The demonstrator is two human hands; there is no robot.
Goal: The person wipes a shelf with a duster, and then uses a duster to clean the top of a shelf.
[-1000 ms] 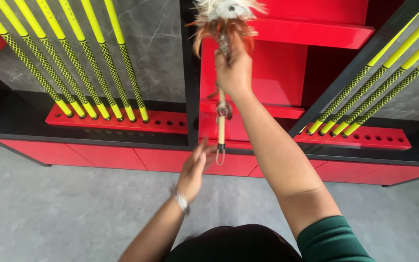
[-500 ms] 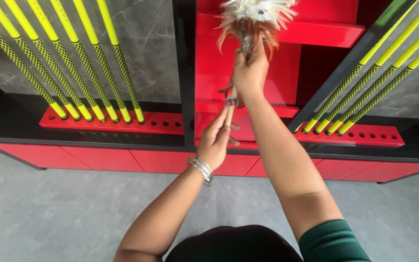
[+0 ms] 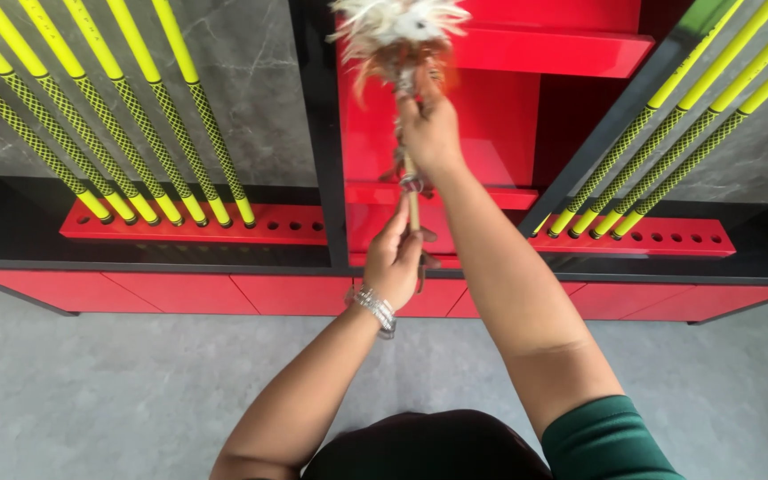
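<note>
Clearly both hands grip the feather duster [image 3: 399, 36]: right hand [image 3: 428, 133] closed high, left hand [image 3: 393, 262] closed low; a careless sweep could knock the yellow cues [image 3: 180, 116].

Bright even light, slight motion blur

A person's right hand [image 3: 430, 133] grips the upper part of a feather duster [image 3: 399, 36] just below its white and brown plume, raised before a glossy red shelf [image 3: 562, 49], while the left hand [image 3: 393, 262], a silver bracelet [image 3: 375, 309] at its wrist, closes around the lower end of the thin wooden handle [image 3: 413, 209]. Yellow poles with black netting [image 3: 135, 116] lean in a red holed rack [image 3: 277, 227] on either side, above a grey floor [image 3: 91, 391].
</note>
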